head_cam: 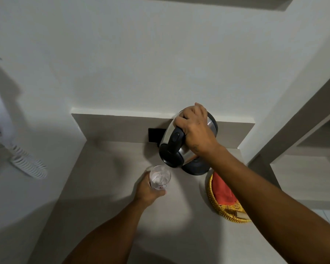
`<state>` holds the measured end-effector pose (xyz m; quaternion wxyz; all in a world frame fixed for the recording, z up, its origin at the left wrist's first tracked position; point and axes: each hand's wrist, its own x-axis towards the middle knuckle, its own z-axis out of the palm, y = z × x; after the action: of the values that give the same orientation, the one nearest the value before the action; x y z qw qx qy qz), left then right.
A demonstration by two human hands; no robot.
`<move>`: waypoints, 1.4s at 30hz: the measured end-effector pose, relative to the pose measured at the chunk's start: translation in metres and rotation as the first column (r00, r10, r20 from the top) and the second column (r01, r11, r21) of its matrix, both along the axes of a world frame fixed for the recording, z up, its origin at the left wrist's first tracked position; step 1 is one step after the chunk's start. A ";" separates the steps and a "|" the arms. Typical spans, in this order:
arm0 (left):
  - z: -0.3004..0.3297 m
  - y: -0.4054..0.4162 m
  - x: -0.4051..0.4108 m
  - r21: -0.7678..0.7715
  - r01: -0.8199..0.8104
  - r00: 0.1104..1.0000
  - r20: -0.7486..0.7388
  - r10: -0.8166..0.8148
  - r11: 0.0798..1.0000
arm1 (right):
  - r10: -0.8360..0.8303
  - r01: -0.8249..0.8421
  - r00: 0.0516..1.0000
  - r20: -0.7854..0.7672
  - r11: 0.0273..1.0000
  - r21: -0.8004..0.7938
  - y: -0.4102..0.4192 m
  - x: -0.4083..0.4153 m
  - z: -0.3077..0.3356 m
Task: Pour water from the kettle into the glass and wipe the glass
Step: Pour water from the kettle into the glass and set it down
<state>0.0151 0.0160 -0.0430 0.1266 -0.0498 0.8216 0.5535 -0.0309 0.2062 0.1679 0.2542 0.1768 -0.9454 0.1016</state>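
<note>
A steel kettle (171,147) with a black lid and handle is tipped forward and to the left, above its black round base (195,167). My right hand (195,128) grips the handle from above. The spout hangs just over the rim of a clear glass (159,177), which holds some water. My left hand (148,189) is wrapped around the glass from the left and holds it just above the grey counter (107,187). A red cloth (222,189) lies in a yellow wicker basket (225,212), partly hidden by my right forearm.
A white wall rises behind the counter, with a low grey backsplash and a black socket plate (155,135). A white coiled cord (28,164) hangs at the left. Grey shelves stand at the right.
</note>
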 end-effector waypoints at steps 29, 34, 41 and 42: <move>-0.015 -0.005 -0.005 -0.017 0.055 0.998 -0.037 -0.055 0.998 | -0.338 0.480 0.871 0.355 0.437 -0.761 0.078 -0.011 -0.090; -0.022 -0.004 -0.008 -0.026 0.060 0.997 -0.038 -0.061 0.998 | -0.283 0.538 0.828 0.484 0.159 -0.828 0.095 -0.023 -0.107; -0.033 -0.009 -0.010 -0.058 0.082 0.996 -0.024 -0.084 0.995 | -0.317 0.614 0.746 0.586 -0.014 -0.789 0.107 -0.035 -0.135; -0.034 -0.010 -0.010 -0.061 0.091 0.995 -0.029 -0.093 0.994 | -0.332 0.618 0.736 0.590 -0.026 -0.786 0.110 -0.033 -0.138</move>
<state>0.0049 0.0065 -0.0768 0.1373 -0.0071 0.8412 0.5229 -0.0641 0.3157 0.0297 0.2135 -0.3755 -0.6769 0.5960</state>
